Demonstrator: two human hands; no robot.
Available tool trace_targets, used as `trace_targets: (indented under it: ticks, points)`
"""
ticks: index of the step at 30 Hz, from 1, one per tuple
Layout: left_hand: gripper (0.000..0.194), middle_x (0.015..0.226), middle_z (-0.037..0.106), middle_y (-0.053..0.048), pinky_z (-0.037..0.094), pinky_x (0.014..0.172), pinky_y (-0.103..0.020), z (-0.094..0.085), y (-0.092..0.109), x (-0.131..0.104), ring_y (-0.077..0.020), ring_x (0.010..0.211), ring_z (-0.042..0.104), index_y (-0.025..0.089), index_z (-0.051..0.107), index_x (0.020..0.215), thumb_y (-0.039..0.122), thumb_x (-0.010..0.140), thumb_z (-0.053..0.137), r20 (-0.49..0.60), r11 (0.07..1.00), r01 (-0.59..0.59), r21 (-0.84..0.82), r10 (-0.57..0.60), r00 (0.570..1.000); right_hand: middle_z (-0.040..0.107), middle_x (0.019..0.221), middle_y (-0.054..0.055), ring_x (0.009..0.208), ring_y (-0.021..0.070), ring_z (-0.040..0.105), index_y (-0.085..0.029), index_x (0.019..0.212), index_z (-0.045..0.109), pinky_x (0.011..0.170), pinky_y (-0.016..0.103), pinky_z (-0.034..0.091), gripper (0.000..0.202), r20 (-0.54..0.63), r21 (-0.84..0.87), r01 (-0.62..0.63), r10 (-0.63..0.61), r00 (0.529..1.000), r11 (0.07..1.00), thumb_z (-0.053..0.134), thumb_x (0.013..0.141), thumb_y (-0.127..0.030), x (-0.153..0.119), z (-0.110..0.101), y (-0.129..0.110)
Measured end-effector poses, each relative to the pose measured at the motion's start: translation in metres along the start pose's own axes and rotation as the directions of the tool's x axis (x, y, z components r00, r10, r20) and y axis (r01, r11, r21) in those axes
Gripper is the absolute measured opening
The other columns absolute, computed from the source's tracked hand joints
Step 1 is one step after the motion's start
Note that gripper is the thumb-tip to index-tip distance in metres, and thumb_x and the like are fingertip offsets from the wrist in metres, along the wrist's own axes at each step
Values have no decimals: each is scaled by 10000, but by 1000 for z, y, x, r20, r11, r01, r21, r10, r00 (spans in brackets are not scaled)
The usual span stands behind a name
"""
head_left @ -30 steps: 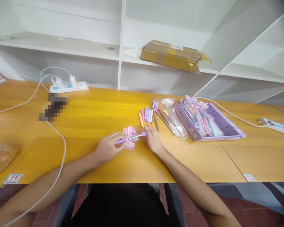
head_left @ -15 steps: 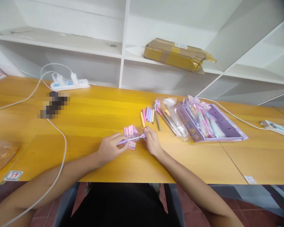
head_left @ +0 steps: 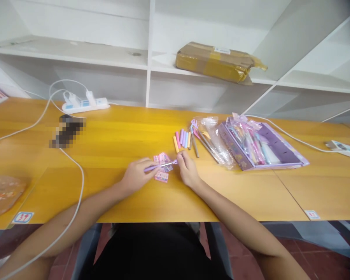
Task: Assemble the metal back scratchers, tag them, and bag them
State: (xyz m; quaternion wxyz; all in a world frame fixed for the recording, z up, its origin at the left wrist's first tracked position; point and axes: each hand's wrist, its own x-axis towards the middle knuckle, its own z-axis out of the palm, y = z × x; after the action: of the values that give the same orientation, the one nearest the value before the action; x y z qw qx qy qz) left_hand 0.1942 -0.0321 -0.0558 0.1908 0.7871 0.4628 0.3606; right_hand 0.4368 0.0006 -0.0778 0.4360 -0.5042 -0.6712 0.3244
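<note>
Between my two hands is a slim back scratcher (head_left: 166, 164) with a purple handle, a short metal rod and a purple head. My left hand (head_left: 136, 174) is closed around the handle. My right hand (head_left: 188, 168) pinches the head end; its fingers hide most of that head. Small pink printed cards (head_left: 161, 177) lie on the table just under the rod. Beyond my right hand several pastel handle sleeves (head_left: 182, 138) lie side by side. Beside them are metal rods (head_left: 196, 147), some with purple or pink claw-shaped heads, partly by a clear plastic bag (head_left: 218, 144).
A purple box (head_left: 280, 166) with wrapped pieces stands at the right. White power strips (head_left: 86, 105) lie at the back left and far right. A white cable (head_left: 82, 182) crosses my left forearm. A taped carton (head_left: 214, 62) rests on the shelf above.
Both hands keep hold of the back scratcher, which now lies a little flatter, its head end slightly higher in view. The whole view has shifted slightly.
</note>
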Motion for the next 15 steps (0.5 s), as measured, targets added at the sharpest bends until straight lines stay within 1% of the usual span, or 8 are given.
trace_targets:
  ticks: [2,3,4,6,8,11,13,15]
  points:
    - [265,924,778,-24,506,755,-281,-12,-6,10,-174,814,702,249,800,1017,460,999,641,40,997,72,-11,-71,997,602,828,3,734,199,550,-244,1140,527,704,316,416,284,78,-49,24,-20,997,998,471,1057,-511,7,-6,-3]
    - [294,936,786,-21,505,753,-278,-19,-9,15,-178,820,708,253,799,1023,491,1002,627,74,995,102,-13,-101,992,637,896,20,763,204,579,-242,1239,510,729,318,436,317,139,-90,58,-45,989,994,505,1050,-496,10,-10,-5]
    - [330,932,792,-18,504,745,-275,-25,-11,19,-181,818,714,254,797,1027,517,1012,599,119,992,123,-3,-122,985,665,971,43,802,210,607,-240,1305,495,757,321,452,350,215,-148,107,-74,974,983,527,1048,-475,14,-15,-9]
    - [404,918,798,-21,498,734,-272,-36,-13,25,-189,818,726,247,789,1039,539,1050,509,237,991,108,83,-125,963,694,1083,89,878,225,653,-235,1333,519,796,322,465,315,392,-320,223,-85,916,921,513,1066,-402,19,-24,-19]
    - [444,962,798,-44,498,747,-281,-41,-9,28,-209,858,737,228,765,1086,525,1081,435,346,969,20,246,-107,932,710,1110,111,895,230,684,-221,1302,565,781,308,453,252,517,-528,326,-8,856,784,446,1088,-283,21,-31,-31]
    - [367,1102,768,-102,521,777,-309,-37,6,24,-246,942,737,195,676,1228,427,1096,424,417,877,-135,461,-80,905,718,1085,109,795,215,693,-193,1300,579,683,286,403,273,555,-730,426,99,826,534,411,1084,-203,20,-39,-50]
    - [296,1121,747,-120,535,760,-320,-31,17,20,-250,923,736,186,624,1273,314,1090,429,452,822,-201,532,-76,889,711,1072,103,764,205,678,-179,1263,594,630,287,361,257,562,-763,489,59,825,422,409,1085,-197,16,-42,-60]
    - [266,1105,738,-128,544,731,-328,-25,26,16,-251,878,737,179,599,1262,245,1079,419,461,787,-222,575,-88,883,697,1047,98,775,199,660,-166,1190,614,599,295,323,239,577,-762,549,-25,816,342,409,1070,-147,11,-44,-65]
